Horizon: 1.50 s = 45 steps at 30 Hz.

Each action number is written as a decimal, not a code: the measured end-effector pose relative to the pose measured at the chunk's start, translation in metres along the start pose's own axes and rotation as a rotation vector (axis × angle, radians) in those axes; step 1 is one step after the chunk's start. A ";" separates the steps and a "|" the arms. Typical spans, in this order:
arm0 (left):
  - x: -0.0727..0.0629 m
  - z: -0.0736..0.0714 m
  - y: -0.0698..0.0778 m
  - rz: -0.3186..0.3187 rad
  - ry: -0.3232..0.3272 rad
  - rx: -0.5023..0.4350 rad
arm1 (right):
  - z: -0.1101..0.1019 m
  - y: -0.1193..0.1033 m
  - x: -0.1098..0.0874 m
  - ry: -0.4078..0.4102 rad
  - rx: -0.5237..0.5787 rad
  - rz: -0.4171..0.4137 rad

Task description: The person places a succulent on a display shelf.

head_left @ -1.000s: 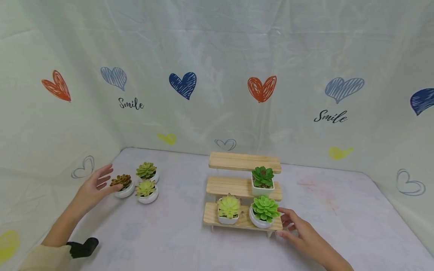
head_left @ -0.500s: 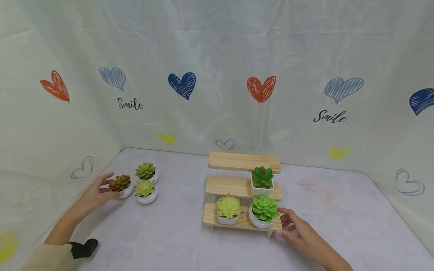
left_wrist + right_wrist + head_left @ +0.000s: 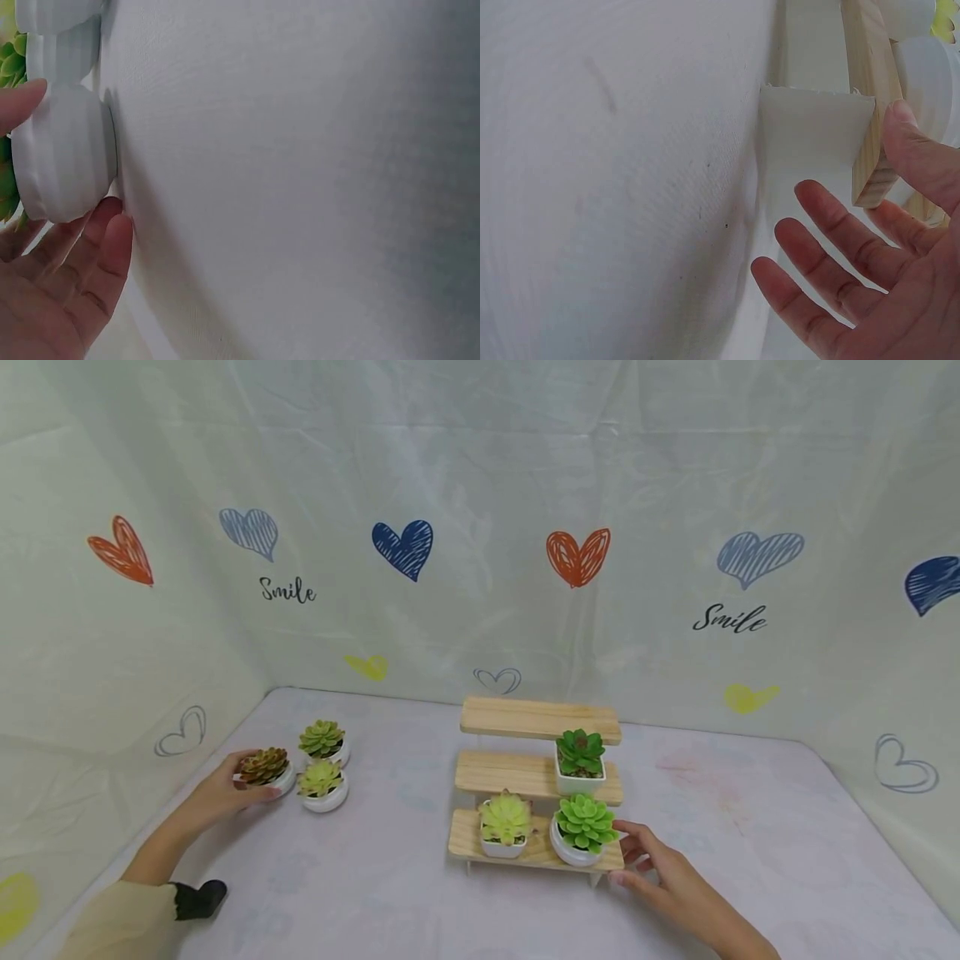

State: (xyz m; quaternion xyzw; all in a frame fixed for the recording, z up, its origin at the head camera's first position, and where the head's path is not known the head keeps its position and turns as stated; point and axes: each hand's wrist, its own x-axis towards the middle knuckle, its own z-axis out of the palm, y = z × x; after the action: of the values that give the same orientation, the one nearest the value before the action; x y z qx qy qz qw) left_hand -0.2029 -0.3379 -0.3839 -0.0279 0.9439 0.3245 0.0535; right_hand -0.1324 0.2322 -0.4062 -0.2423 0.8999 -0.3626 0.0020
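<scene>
In the head view my left hand [image 3: 219, 789] is around a white round pot with a reddish-brown succulent [image 3: 264, 767] at the table's left. In the left wrist view the thumb lies against the white pot [image 3: 67, 154], and the curled fingers reach round its other side. Two more potted succulents, one green [image 3: 322, 739] and one pale yellow-green [image 3: 322, 779], stand just right of it. My right hand [image 3: 660, 877] is at the lower right end of a three-step wooden stand [image 3: 480, 772]. In the right wrist view its thumb touches the bottom board [image 3: 874, 150]; the other fingers are spread loosely.
On the stand's bottom step are a pale yellow-green succulent [image 3: 506, 818] in a square pot and a bright green one [image 3: 587, 822] in a round pot. A dark green succulent [image 3: 581, 753] is on the middle step's right. Heart-printed sheeting [image 3: 480, 627] rises behind the table.
My left hand has moved down and its fingers have closed in around the reddish-brown succulent's pot. The right hand and the stand stay where they were.
</scene>
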 end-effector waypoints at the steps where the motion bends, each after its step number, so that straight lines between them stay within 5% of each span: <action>1: 0.000 0.000 0.001 -0.006 -0.003 0.001 | 0.000 0.000 0.000 -0.003 0.002 0.005; 25: -0.004 -0.009 -0.002 -0.010 0.060 0.087 | 0.001 0.001 0.000 -0.015 -0.002 0.017; 36: -0.018 -0.017 0.014 0.038 0.131 0.021 | 0.000 0.001 0.000 -0.016 -0.003 0.012; 45: -0.029 -0.016 0.045 0.128 0.223 0.025 | 0.001 0.002 0.000 -0.009 -0.005 0.012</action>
State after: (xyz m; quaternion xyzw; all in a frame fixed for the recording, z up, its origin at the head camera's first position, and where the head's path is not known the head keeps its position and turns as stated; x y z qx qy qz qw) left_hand -0.1795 -0.3119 -0.3410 -0.0027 0.9478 0.3106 -0.0724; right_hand -0.1327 0.2326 -0.4081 -0.2386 0.9021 -0.3593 0.0079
